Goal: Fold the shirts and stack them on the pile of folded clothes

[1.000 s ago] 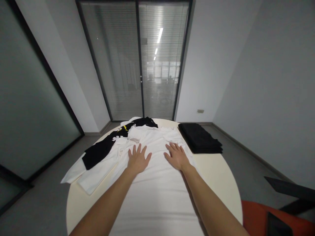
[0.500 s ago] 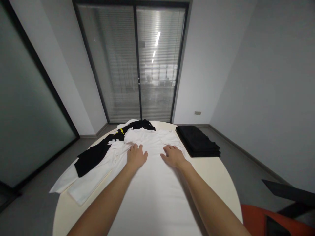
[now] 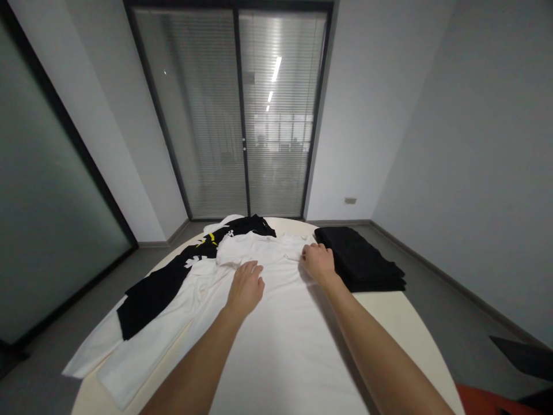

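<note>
A white T-shirt (image 3: 280, 328) lies spread out lengthwise in front of me, its collar end at the far side and somewhat rumpled. Over its upper left part rests my left hand (image 3: 247, 288), open, fingers stretched forward. My right hand (image 3: 318, 262) is at the shirt's far right edge, fingers curled down and closed on the white fabric; the fingertips are partly hidden. Just beyond that hand is a folded stack of black cloth (image 3: 358, 259). To the left, a black garment (image 3: 159, 294) with white and yellow print lies across other white clothing (image 3: 142, 360).
Everything lies on a round cream table (image 3: 401, 323). An orange-red chair (image 3: 479, 400) stands close by at the lower right. Beyond the table are a glass door with blinds (image 3: 207, 127), and grey walls on both sides.
My right hand has moved right and outward to the shirt's edge, and its fingers have curled. My left hand has shifted slightly toward me. The view has moved slightly.
</note>
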A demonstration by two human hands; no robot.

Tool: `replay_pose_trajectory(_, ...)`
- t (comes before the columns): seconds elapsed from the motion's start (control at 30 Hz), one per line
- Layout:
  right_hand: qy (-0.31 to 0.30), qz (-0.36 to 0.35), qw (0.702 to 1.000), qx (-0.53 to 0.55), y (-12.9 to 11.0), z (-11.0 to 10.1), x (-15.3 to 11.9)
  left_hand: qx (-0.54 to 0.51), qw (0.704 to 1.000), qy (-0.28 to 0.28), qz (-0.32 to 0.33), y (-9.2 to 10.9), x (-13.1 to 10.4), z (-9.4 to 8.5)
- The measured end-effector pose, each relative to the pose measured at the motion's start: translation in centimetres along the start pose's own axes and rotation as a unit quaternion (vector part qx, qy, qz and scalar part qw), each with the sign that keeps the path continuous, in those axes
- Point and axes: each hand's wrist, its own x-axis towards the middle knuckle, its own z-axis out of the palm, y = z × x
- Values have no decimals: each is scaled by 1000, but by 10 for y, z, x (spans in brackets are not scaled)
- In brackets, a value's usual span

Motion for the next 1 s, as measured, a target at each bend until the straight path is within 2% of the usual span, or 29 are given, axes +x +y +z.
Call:
replay_pose_trajectory(0.1,19,117,985,124,17,-1,9,-8,1000,-24,7,-1,1,5)
replay_pose_trajectory(0.2,111,186,943,254,37,-2,16,-4,999,-52,1,-1,1,7)
replay_pose_trajectory(0.3,174,154,924,305,52,-3,22,-6,997,-81,-8,0,0,7)
replay_pose_trajectory(0.4,176,106,931,301,59,0,26,-15,994,-108,-6,2,-1,5)
replay_pose_trajectory(0.53,166,90,945,267,61,5,29,-17,991,-135,-7,3,-2,1)
replay_pose_trajectory(0.8,132,25,972,193,59,5,24,-26,988,-151,1,4,-2,-3)
replay_pose_trajectory(0.87,87,-28,975,204,53,3,21,-25,988,-151,0,3,-2,-2)
replay_pose_trajectory(1.0,-62,-134,957,249,38,0,13,-23,989,-143,1,3,-3,1)
